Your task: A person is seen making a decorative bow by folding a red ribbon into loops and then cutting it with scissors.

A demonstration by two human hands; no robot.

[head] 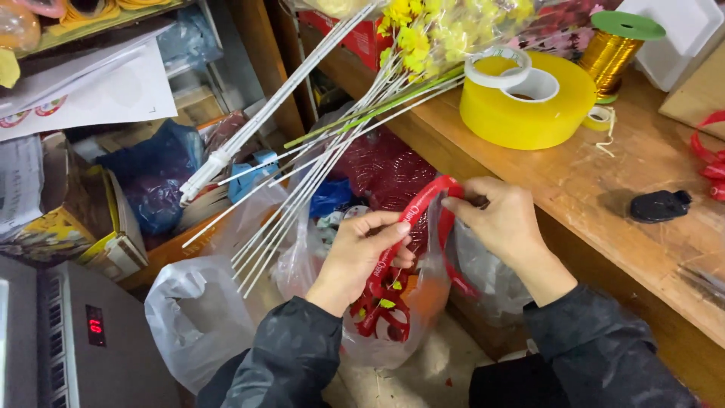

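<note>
While both hands are working just off the wooden table (604, 181) edge, the left hand (361, 253) and right hand (504, 219) are each pinching closed on a red ribbon (414, 211). It looks light, limp and slick, so gripping it flat seems best. Its taut stretch is running diagonally, lower left to upper right.

Small red-digit display (95, 326) on grey machine, lower left
</note>
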